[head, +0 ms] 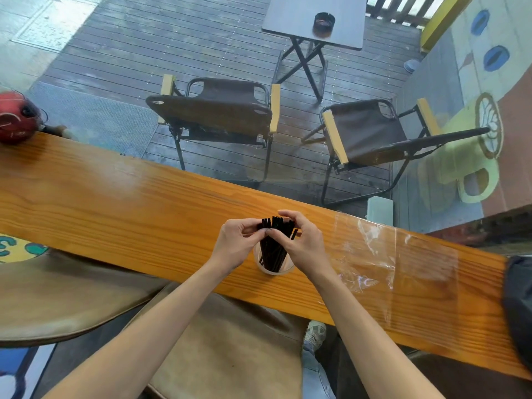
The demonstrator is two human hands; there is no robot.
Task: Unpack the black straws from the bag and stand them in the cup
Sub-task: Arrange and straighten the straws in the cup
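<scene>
At frame centre, the left hand (234, 244) and right hand (302, 243) pinch the black straws (273, 249) standing in the cup (272, 271); the empty bag (394, 260) lies right.

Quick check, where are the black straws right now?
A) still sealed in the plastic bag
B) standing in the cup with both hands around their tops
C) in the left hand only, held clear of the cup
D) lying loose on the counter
B: the black straws stand in the cup, with the left hand and right hand gathered around their upper ends; the clear plastic bag lies flat and looks empty on the wooden counter, to the right.
</scene>
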